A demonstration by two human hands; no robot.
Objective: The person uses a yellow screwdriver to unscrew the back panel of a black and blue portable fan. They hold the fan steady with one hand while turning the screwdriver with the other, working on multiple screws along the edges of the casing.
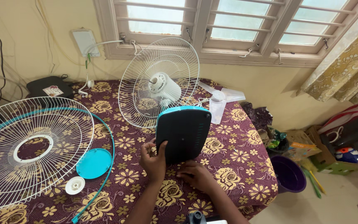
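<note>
A partly dismantled table fan stands on a table covered with a maroon floral cloth. My left hand grips the left edge of the fan's dark base, which has a teal rim and is tipped up on its edge. My right hand rests on the cloth at the base's lower edge, fingers touching it. Behind the base, the white rear wire guard with the motor hub stands upright. The translucent white fan blade lies to its right.
The front wire guard lies flat at left with a teal rim ring, a teal round cap and a small white nut. A black box sits at back left. A purple bucket and boxes are on the floor at right.
</note>
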